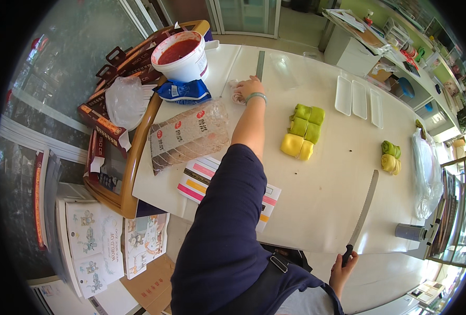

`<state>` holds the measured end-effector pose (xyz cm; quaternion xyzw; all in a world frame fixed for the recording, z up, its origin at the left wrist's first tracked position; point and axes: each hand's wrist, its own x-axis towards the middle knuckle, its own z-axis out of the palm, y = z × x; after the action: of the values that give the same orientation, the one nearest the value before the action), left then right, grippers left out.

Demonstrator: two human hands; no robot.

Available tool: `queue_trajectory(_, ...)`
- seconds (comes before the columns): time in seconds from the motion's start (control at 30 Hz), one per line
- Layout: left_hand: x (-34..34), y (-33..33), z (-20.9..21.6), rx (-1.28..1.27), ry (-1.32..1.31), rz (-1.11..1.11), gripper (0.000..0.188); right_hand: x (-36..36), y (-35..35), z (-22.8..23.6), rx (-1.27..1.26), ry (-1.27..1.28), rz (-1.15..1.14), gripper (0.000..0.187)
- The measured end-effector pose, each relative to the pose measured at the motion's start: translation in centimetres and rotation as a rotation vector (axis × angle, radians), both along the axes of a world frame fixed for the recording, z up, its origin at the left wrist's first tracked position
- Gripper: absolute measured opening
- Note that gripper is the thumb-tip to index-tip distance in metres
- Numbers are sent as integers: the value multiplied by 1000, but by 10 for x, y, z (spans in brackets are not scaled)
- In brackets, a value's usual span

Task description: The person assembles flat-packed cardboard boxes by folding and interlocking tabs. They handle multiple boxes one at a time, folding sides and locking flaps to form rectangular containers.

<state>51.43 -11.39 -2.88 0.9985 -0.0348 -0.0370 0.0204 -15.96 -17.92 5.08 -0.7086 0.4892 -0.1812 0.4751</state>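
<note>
My left arm, in a dark blue sleeve, stretches across the white table. My left hand (250,88) rests on a crumpled pale cloth (236,92) at the far side, its fingers closing on it and partly hidden. My right hand (344,265), low at the right, grips the black handle of a long serrated bread knife (367,205), its blade pointing away over the table. Between them lies a block of soft green and yellow rolls (302,131), cut into several pieces. Two more pieces, a green-and-yellow pair (391,157), sit farther right.
At the left stand a white tub of red filling (183,52), a blue packet (183,92) and a large bag of brown crumbs (191,134) beside a striped card (196,181). White trays (358,100), a clear plastic bag (427,170) and a grey cylinder (410,231) are right.
</note>
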Motion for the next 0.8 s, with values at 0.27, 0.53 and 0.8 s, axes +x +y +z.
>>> queue_trajectory(0.27,-67,2,66,73,56,-263,61,-4,-63,-32,-409,308,146,43)
queue_trajectory(0.53,-319,124,104,-416,121,-1239,85,-8,-124,-45,-795,598,24,58)
queue_trajectory(0.8,-413,191,51,-609,152,-997,82,44,-69,-54,-902,234,187,45)
